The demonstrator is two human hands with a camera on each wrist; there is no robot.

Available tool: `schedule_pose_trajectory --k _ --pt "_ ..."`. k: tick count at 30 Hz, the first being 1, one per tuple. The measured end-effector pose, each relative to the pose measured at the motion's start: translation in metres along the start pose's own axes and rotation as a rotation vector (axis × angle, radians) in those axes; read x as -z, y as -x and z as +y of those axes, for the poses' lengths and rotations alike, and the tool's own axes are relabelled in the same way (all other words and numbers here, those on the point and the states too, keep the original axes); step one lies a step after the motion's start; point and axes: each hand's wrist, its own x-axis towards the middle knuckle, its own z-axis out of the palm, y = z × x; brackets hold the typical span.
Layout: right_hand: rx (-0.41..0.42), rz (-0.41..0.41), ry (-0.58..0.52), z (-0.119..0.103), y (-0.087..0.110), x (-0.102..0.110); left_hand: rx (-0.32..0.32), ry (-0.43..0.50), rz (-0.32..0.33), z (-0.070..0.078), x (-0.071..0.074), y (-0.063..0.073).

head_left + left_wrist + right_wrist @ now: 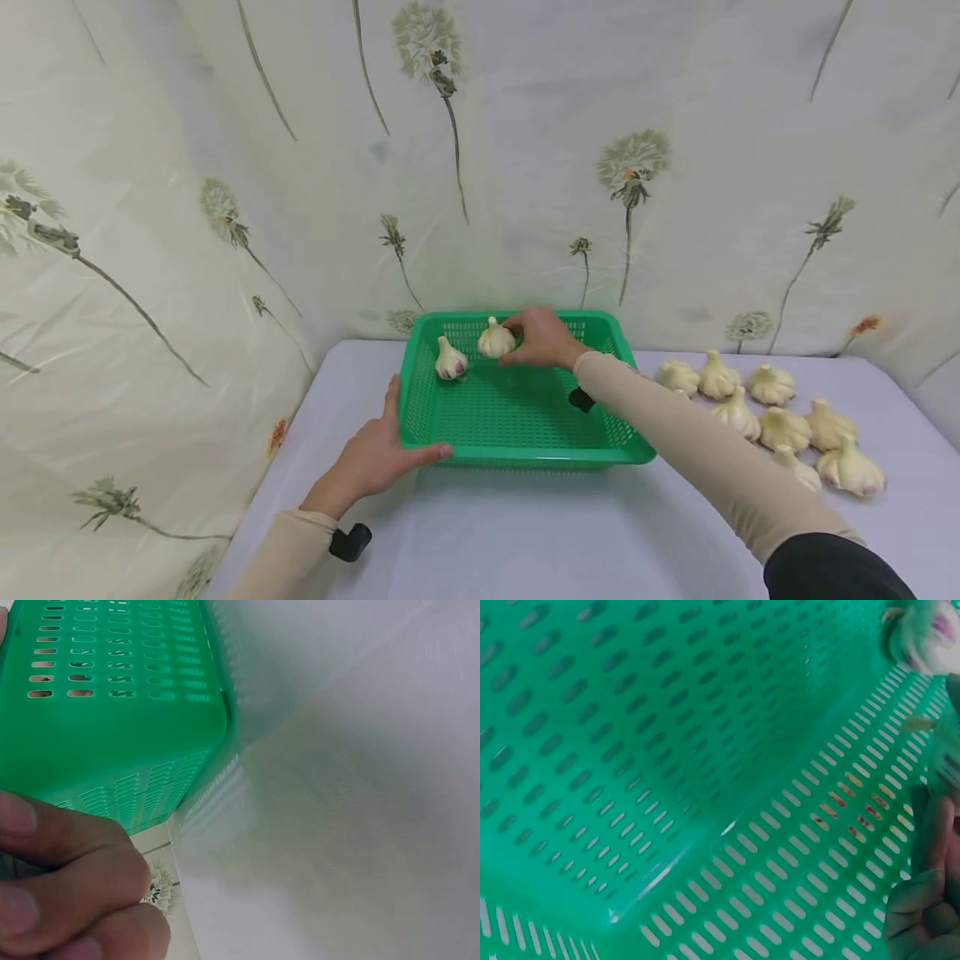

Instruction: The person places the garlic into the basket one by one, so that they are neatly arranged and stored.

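Observation:
My right hand (546,337) pinches a garlic bulb (495,339) between thumb and fingers over the back of the green plastic basket (525,456). Left of it, another garlic bulb (451,360) with purple marks lies in the basket, stem up. The right wrist view shows the held bulb (946,754) at its right edge, close over the slotted floor, and the other bulb (928,637) beyond. At the basket's near left corner, my left hand (375,454) grips the rim, thumb over the front edge. Its curled fingers (82,877) show beside the outer wall in the left wrist view.
Several garlic bulbs (785,429) lie grouped on the right of the table, partly behind my right sleeve (697,442). A pale cloth (525,533) covers the table. A curtain (517,167) printed with dandelions hangs directly behind the basket and along the left.

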Motion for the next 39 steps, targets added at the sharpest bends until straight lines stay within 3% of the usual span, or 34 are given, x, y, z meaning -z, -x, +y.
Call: schedule_pose_trajectory --k 6,13,26,39 --pt "-0.006 -0.029 -0.005 0.000 -0.006 -0.011 0.008 -0.002 -0.008 0.003 0.000 0.001" --pt "-0.035 -0.050 0.079 0.001 -0.008 -0.026 0.007 -0.003 -0.009 0.004 0.001 0.000" --pt "-0.080 -0.103 0.127 0.001 -0.008 -0.030 0.014 0.000 -0.014 0.002 0.001 0.000" --pt "-0.091 -0.064 0.213 0.005 -0.012 -0.040 0.011 -0.003 -0.005 -0.001 0.000 -0.001"
